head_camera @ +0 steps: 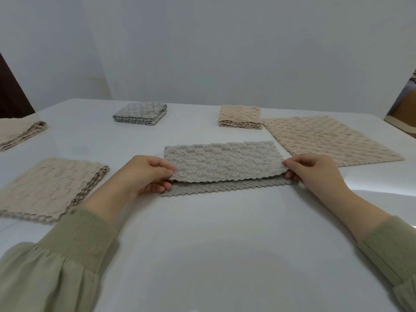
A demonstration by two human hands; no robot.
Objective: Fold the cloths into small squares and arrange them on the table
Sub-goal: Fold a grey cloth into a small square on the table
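I pinch the grey cloth with left hand and right hand, halving it; next, square the near edges.

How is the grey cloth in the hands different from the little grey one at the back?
The held grey cloth is a long strip, folded over once; the far grey cloth is a small, thick square of several layers. The left hand and right hand pinch the held grey cloth's top layer; nobody touches the far grey cloth. Both are grey, bumpy and wavy-edged.
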